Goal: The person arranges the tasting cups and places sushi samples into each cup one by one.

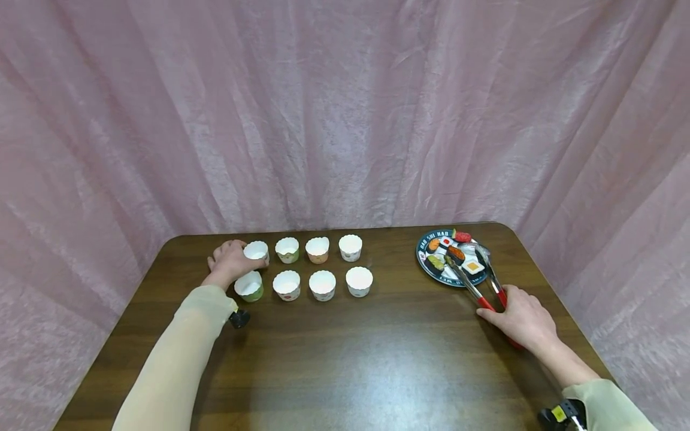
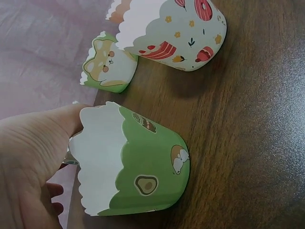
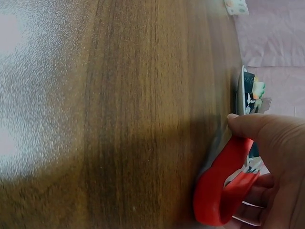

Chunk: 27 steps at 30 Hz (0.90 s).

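My left hand (image 1: 230,261) grips the back-left paper baking cup (image 1: 256,250), thumb on its near side. In the left wrist view, a green baking cup (image 2: 152,176) with an avocado print stands in front of that hand and mostly hides the gripped cup. My right hand (image 1: 524,317) holds metal tongs (image 1: 468,283) by their red handles (image 3: 209,200), thumb on one arm and fingers on the other. The spread tong tips reach over a round plate (image 1: 426,267) bearing several sushi-like pieces, among them an orange-topped one (image 1: 456,254), and a strawberry-like piece (image 1: 462,236).
Several white-lined baking cups stand in two rows on the brown wooden table (image 1: 345,371), including the front-right cup (image 1: 359,281) and the back-right cup (image 1: 350,247). A pink curtain (image 1: 345,120) hangs behind the table's far edge.
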Each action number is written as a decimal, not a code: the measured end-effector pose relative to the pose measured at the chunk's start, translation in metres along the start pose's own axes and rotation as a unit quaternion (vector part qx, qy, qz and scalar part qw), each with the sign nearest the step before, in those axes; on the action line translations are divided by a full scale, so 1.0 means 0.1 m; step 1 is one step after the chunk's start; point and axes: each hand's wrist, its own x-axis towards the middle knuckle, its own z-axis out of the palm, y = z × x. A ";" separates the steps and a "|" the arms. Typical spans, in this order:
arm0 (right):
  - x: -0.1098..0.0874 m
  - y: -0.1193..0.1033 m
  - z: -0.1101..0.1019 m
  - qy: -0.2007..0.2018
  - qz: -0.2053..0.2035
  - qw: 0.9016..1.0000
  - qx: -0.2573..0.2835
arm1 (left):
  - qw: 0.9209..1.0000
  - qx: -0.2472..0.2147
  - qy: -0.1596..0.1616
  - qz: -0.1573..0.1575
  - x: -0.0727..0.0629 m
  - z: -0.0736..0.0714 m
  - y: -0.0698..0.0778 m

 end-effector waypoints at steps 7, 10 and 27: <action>0.00 -0.03 0.00 0.007 0.000 1.000 0.008 | 1.000 -0.003 0.000 -0.002 -0.01 0.00 -0.01; -0.01 -0.03 0.00 0.014 -0.004 1.000 0.011 | 1.000 -0.004 -0.002 -0.002 -0.03 -0.01 0.00; -0.11 0.03 -0.22 0.062 -0.023 0.997 0.029 | 1.000 -0.004 -0.008 0.001 0.04 0.00 -0.04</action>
